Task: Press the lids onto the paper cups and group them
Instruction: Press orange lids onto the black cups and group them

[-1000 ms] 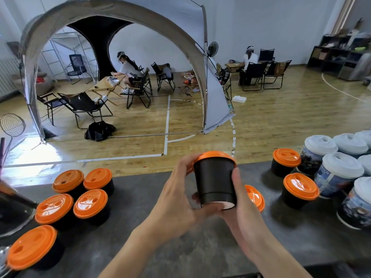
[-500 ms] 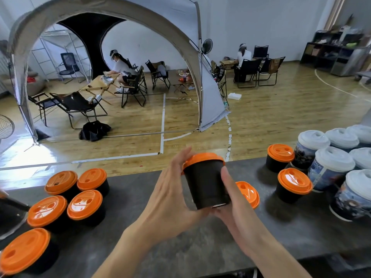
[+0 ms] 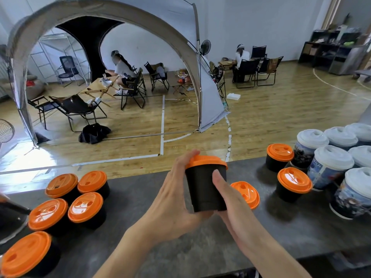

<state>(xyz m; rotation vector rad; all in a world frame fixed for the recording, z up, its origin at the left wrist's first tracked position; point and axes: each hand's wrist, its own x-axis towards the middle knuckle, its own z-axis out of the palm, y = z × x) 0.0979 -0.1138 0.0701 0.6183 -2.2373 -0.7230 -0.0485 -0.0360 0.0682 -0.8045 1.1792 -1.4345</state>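
A dark surface [image 3: 124, 247], with a wooden hall floor [image 3: 261, 121] lying beyond, is carrying the work. Both grips are holding one black cup [image 3: 202, 189] just above it. The left hand [image 3: 174, 199] is wrapping the side, fingers reaching onto the orange lid [image 3: 204, 160]; the right hand [image 3: 232, 199] is clasping the opposite wall and base. Seating the lid probably needs even pressure round the rim with the base supported, not a squeeze on the wall. A second lid [image 3: 249, 193] is lying just behind the right hand. Five capped cups [image 3: 84, 205] are standing grouped at left, and two more capped cups [image 3: 293, 181] at right beside white-lidded cups [image 3: 331, 161].
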